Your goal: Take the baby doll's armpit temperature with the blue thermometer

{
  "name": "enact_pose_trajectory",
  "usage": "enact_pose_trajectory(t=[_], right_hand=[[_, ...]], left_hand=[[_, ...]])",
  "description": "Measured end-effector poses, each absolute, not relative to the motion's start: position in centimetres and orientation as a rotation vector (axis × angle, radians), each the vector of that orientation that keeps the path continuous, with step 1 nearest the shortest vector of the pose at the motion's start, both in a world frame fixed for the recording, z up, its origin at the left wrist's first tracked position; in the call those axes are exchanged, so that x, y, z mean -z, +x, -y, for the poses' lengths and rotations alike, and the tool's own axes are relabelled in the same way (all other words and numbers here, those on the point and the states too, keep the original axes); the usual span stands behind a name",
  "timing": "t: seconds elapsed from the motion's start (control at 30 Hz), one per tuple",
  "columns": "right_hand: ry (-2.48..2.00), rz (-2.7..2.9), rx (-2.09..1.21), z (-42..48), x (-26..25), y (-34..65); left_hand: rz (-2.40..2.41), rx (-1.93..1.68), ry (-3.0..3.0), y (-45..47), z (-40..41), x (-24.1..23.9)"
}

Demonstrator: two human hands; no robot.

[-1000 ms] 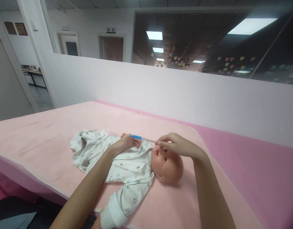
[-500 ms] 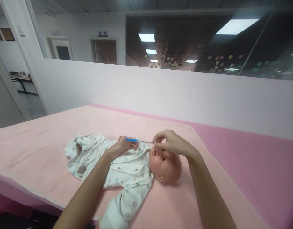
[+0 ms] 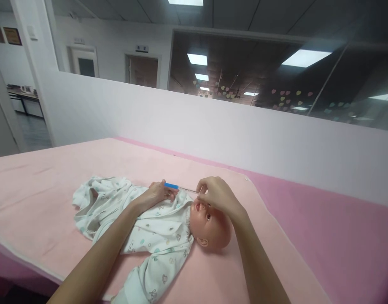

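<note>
A baby doll (image 3: 209,228) lies on its back, its bald head to the right, dressed in a white printed baby outfit (image 3: 159,228). Above its chest, a thin clear rod with a blue end (image 3: 171,185) stretches between my hands. My left hand (image 3: 154,195) is closed at the blue end, low over the doll's chest; its fingers are partly hidden. By the doll's mouth, my right hand (image 3: 216,192) pinches the clear end between thumb and fingertips. That hand covers part of the doll's face.
A pale pink sheet (image 3: 86,156) covers the padded surface, with darker pink (image 3: 323,211) showing at the right. Behind stands a low white wall (image 3: 143,114) with a window (image 3: 260,71) above it. A doorway at the far left shows a desk (image 3: 26,99).
The camera view has tilted and shifted, so doll and hands appear slightly further left. Both hands keep nearly the same hold on the rod.
</note>
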State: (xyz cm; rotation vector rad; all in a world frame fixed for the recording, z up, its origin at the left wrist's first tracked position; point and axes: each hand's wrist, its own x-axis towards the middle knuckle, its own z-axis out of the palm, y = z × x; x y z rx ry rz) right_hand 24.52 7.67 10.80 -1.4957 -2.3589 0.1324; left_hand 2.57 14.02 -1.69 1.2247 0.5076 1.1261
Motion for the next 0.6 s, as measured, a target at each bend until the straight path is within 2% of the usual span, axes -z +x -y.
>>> enact_pose_trajectory(t=[0.6], right_hand=[[-1.47,2.3,-0.227,-6.7,-12.4,24.7]], left_hand=[[-0.58,-1.08,1.309,2.3,-14.3,1.7]])
